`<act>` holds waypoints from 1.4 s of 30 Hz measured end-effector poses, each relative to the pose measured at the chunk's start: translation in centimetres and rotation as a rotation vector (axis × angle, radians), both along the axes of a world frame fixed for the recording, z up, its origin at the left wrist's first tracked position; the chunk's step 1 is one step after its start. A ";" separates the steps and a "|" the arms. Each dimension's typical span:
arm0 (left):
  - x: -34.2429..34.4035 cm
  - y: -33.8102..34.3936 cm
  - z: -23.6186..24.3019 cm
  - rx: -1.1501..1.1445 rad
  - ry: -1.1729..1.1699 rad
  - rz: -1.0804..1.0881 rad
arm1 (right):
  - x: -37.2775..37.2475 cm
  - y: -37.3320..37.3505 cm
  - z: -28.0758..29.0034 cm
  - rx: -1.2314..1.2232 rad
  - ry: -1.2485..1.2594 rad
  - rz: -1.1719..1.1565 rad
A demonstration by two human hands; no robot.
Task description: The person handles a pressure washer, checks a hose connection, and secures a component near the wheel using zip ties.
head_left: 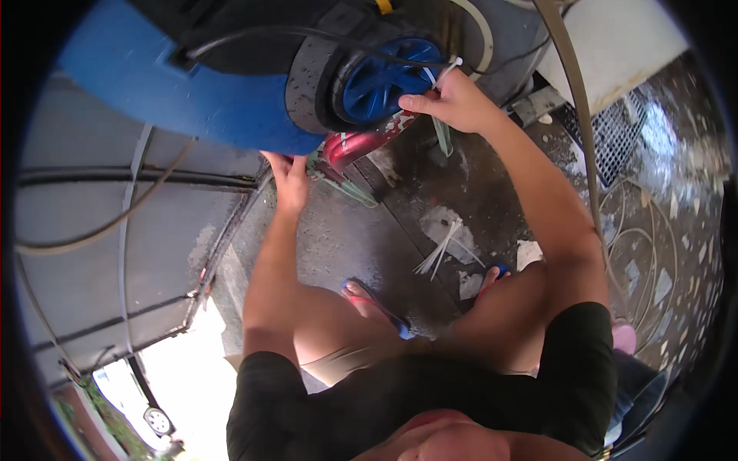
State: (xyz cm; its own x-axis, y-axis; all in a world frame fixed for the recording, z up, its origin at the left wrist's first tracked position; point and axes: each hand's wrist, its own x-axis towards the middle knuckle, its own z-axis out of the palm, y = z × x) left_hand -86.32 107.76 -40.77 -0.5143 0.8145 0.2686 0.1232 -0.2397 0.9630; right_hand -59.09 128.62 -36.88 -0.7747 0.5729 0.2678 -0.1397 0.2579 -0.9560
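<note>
A blue-and-black machine [192, 100] with a blue wheel [388, 77] hangs over a red metal part [357, 142]. My left hand [288, 180] grips the lower edge of the blue housing, fingertips hidden underneath. My right hand [457, 104] is closed at the wheel's right side, thumb at the rim; a white cable tie [453, 66] sticks up by the fingers, and what they grip is partly hidden. A black hose [307, 31] crosses over the wheel. Pale green straps [354, 192] dangle below. Several loose white cable ties [446, 246] lie on the wet ground between my feet.
Grey metal panels [92, 215] and a hose stand at the left, with a white car [131, 399] outside at lower left. A white board [623, 38], a grid [607, 138], coiled hoses [646, 246] and an upright brown strap [580, 100] are at the right.
</note>
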 end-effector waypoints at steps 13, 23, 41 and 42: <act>-4.7 -1.2 1.1 0.016 -0.208 0.017 | -2.6 -5.6 1.7 0.126 -0.101 -0.028; -2.1 -2.1 0.6 0.085 -0.147 0.229 | -1.2 -5.8 3.0 0.234 -0.373 0.045; -2.5 -2.6 1.5 -0.002 0.467 0.489 | -1.4 -3.9 4.2 0.293 -0.570 0.112; -1.8 -2.3 2.5 0.051 0.448 0.472 | -1.3 -3.9 4.1 0.289 -0.573 0.109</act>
